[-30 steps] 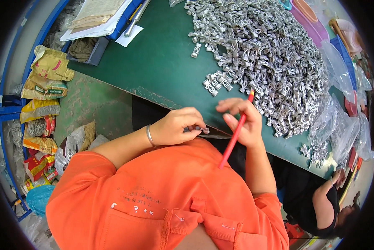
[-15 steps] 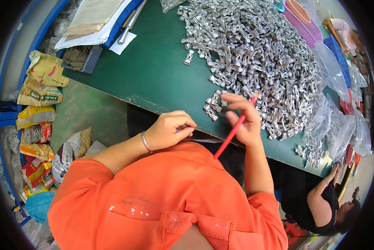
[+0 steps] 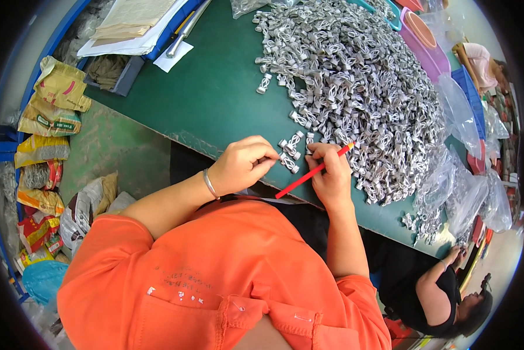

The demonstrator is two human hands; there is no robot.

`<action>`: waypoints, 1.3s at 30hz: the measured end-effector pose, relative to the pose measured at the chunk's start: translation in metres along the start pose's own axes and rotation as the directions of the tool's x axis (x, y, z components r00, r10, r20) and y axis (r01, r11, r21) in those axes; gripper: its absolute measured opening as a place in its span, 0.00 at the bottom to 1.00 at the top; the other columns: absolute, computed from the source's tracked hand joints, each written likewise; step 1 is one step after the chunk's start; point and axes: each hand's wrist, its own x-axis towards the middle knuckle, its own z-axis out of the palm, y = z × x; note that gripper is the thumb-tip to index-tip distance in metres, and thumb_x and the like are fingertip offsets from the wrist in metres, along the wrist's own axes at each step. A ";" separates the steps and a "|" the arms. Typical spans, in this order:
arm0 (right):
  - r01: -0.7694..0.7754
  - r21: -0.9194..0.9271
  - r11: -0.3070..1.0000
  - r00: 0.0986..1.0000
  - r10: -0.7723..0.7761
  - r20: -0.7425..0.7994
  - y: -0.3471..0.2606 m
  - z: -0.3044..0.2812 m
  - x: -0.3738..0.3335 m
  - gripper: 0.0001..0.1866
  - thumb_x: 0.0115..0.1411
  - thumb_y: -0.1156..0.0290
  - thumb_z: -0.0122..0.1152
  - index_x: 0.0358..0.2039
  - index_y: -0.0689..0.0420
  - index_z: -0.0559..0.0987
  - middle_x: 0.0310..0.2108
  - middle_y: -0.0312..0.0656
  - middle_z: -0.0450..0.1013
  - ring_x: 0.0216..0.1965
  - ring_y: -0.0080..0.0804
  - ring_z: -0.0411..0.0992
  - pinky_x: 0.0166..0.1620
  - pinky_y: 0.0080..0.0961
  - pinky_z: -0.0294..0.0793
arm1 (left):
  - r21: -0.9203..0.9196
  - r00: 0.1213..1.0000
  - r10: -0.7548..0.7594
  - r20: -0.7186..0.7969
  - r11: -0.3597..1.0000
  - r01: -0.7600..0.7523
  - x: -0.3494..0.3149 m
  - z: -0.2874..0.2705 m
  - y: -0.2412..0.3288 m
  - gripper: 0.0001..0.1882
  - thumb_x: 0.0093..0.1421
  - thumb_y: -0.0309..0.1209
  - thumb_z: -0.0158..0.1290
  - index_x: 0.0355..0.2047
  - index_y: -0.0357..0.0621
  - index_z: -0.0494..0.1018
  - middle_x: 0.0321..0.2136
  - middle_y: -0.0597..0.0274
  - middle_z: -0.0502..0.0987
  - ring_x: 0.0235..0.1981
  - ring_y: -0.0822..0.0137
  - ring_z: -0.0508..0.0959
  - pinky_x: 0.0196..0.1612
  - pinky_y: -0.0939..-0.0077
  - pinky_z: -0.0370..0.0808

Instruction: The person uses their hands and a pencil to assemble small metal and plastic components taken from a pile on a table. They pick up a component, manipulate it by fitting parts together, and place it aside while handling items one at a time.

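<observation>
My right hand (image 3: 333, 170) is closed around a red pencil (image 3: 301, 182), which lies slantwise across it. Its fingertips reach a small grey metal fitting with wire loops (image 3: 309, 139) at the near edge of a large pile (image 3: 355, 76) of the same fittings. My left hand (image 3: 241, 164), with a silver bangle at the wrist, hovers over the table's near edge, fingers curled and pressed together. What they hold, if anything, is hidden. Just beyond its fingertips lies a small cluster of fittings (image 3: 289, 153), apart from the pile.
The green table (image 3: 215, 99) bears papers (image 3: 136, 26) and a grey bin (image 3: 116, 76) at far left. Clear plastic bags (image 3: 466, 186) and a purple basin (image 3: 428, 55) stand right of the pile. Bags line a left rack. A co-worker (image 3: 437, 291) sits at lower right.
My left hand has moved forward and right, up to the small cluster. My right hand has lowered onto the fittings at the pile's edge, and the pencil has tilted flatter.
</observation>
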 end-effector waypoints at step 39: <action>-0.325 0.682 0.655 0.943 0.282 0.178 0.020 -0.059 0.148 0.06 0.59 0.77 0.55 0.30 0.58 0.67 0.30 0.47 0.75 0.30 0.34 0.75 0.32 0.25 0.76 | -0.040 0.967 -0.054 -0.249 0.998 0.045 0.018 -0.002 -0.007 0.06 0.53 0.19 0.54 0.33 0.35 0.74 0.23 0.62 0.71 0.18 0.76 0.70 0.22 0.84 0.67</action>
